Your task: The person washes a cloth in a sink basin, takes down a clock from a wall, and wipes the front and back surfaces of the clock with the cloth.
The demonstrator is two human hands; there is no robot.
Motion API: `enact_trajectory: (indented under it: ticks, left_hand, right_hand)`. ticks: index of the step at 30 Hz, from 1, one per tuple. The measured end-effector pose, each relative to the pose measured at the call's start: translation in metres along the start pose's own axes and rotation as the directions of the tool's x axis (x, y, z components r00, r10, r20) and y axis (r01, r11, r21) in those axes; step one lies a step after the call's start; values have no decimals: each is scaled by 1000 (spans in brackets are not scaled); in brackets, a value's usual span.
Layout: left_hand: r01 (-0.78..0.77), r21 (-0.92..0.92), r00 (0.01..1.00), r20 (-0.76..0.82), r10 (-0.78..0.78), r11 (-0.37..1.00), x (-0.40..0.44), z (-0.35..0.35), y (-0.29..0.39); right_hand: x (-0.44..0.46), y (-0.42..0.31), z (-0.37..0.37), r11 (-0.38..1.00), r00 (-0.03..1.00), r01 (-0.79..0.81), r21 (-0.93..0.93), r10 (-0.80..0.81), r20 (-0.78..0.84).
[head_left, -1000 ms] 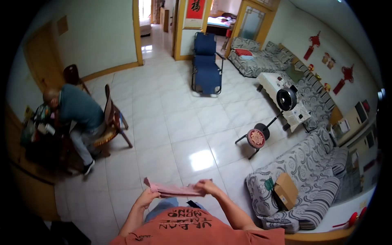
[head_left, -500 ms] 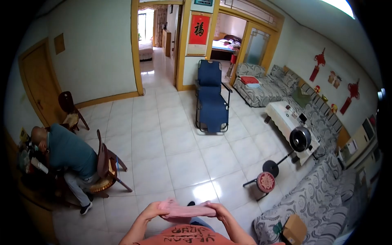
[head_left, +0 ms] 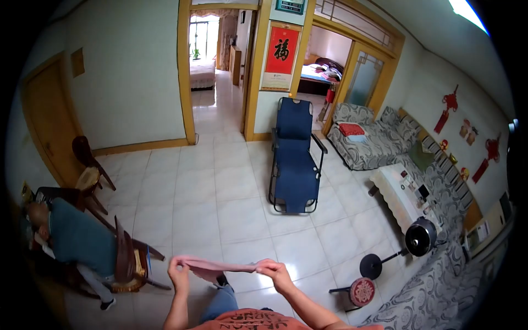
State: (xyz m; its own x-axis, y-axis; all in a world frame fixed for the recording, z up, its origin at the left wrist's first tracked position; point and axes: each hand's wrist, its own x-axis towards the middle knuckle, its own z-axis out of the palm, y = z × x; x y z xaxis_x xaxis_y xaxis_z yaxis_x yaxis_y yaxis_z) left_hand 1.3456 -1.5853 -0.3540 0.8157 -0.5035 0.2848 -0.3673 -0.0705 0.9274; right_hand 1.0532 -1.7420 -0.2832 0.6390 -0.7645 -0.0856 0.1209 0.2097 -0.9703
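Tiles point(head_left: 195, 223), hands point(head_left: 276, 274) closed on cloth point(head_left: 223, 267)

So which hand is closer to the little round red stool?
Right. The right hand grips the pink cloth at the end toward the red stool; the left hand has the other end, farther away.

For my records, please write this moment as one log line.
left hand: grips pink cloth end | right hand: grips other end | cloth: stretched between, above tiled floor
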Motion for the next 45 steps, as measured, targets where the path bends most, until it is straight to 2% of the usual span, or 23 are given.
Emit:
enact_trajectory:
  ticks: [1,3,5,6,7,8,9,10,13,15,16,17,19,22,27,29,30,32,35,36,39,42,45]
  left_hand:
    - [-3,-3,1000,3,3,1000,27,14,0]
    - [19,-493,873,-416,-255,870,78,40,10]
    - [107,-813,798,-273,-537,572,120,68,11]
    - [206,-717,873,-172,-456,665,140,86,20]
    - [224,-233,971,-30,-237,946,161,103,31]
    - [-135,510,976,214,26,849,178,114,63]
    - [-380,686,904,418,92,621,194,126,101]
    - [-499,714,840,537,74,491,210,137,130]
    - [-701,645,682,731,21,304,257,181,182]
    - [-757,572,626,773,99,315,279,211,185]
    - [-772,544,607,785,128,329,290,227,183]
    - [-784,520,591,792,153,337,300,241,181]
    - [-794,499,578,797,176,348,321,266,174]
    - [-800,495,571,802,177,339,358,298,165]
    - [-780,566,610,784,119,269,437,354,160]
    - [-752,612,645,759,87,243,477,382,159]
    - [-736,634,665,744,73,237,497,397,160]
    - [-685,683,713,700,42,255,531,427,152]
    - [-568,698,803,587,107,437,558,493,113]
    - [-524,632,828,536,167,570,549,521,89]
    - [-458,330,831,489,266,825,522,589,30]
    - [-308,123,761,627,167,943,562,615,33]
    - [-518,69,627,709,323,853,605,629,38]
  right_hand:
    - [19,-7,7,990,992,121,-75,-117,53]
    - [52,-28,26,923,920,349,-162,-304,247]
    - [91,-54,46,889,830,398,-225,-245,502]
    - [117,-66,53,830,758,437,-346,-133,638]
    - [142,-77,57,748,674,489,-448,2,739]
    - [167,-80,57,745,674,492,-451,1,738]
    - [193,-78,54,565,692,574,-593,52,720]
    - [218,-78,54,351,717,625,-697,95,690]
    - [288,-145,59,877,764,309,-369,3,645]
    - [333,-146,63,951,715,267,-157,-86,694]
    - [359,-133,65,962,627,-81,260,-153,764]
    - [388,-118,66,700,557,-446,557,-270,785]
    - [446,-74,59,401,545,-650,645,-346,764]
    - [494,-54,40,215,712,-652,727,-157,685]
    - [574,-42,-8,567,643,-631,529,0,766]
    - [603,-49,-46,656,658,-561,505,-17,752]
    - [617,-61,-70,806,768,-457,376,144,624]
    - [646,-56,-101,971,944,-229,70,205,257]
    - [694,-83,-110,869,930,-345,355,367,7]
    - [715,-87,-110,766,886,-439,470,455,86]
    - [764,-82,-107,587,910,-414,696,274,311]
    - [811,-86,-120,571,890,-450,687,225,396]
    - [867,-97,-152,590,887,-440,677,170,429]
